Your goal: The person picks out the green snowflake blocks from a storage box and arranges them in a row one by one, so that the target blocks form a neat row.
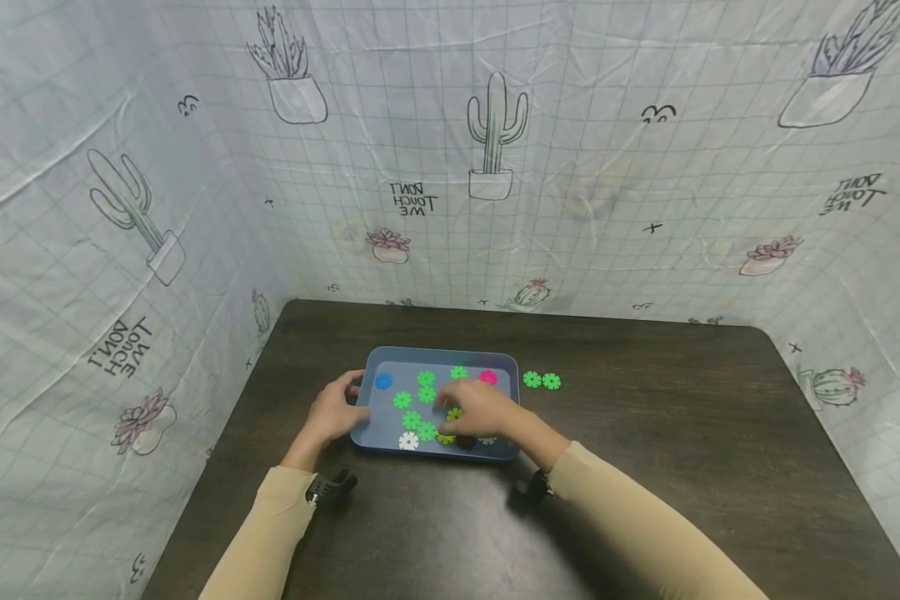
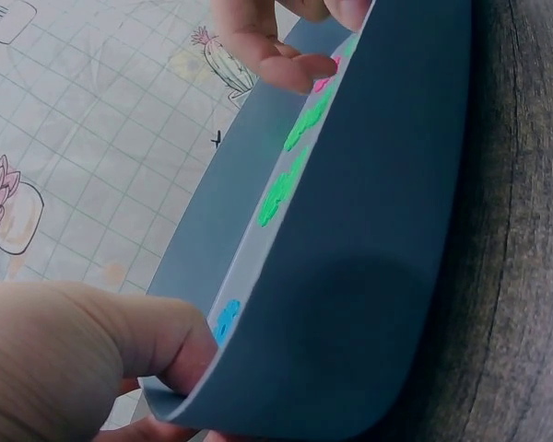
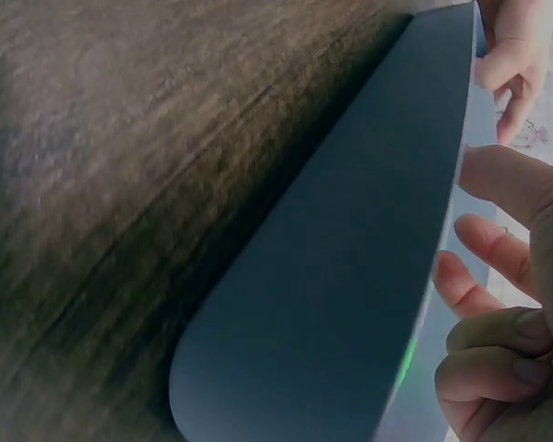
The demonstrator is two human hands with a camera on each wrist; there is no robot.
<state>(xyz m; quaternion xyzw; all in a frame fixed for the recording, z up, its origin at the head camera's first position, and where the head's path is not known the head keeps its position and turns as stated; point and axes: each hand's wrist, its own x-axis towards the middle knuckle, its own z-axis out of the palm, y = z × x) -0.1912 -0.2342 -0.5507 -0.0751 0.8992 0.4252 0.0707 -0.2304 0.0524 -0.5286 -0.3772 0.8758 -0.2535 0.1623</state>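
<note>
A blue-grey tray [image 1: 435, 360] on the table holds several flat notched discs: mostly green [image 1: 402, 400], plus a blue disc [image 1: 384, 381], a pink disc [image 1: 487, 377], a white disc [image 1: 408, 441] and yellow ones. My left hand [image 1: 336, 408] grips the tray's left end, thumb inside the wall and fingers outside, as the left wrist view shows. Over the right half of the tray hovers my right hand [image 1: 480, 407], thumb and forefinger apart, other fingers bent, with nothing seen between them. It hides some discs. In the right wrist view the tray wall hides its thumb tip.
Two green discs [image 1: 542, 380] lie on the dark wooden table [image 1: 645, 467], just right of the tray. A white curtain [image 1: 450, 150] printed with cacti encloses the table at the back and sides. Both wrists wear black straps [image 1: 333, 489].
</note>
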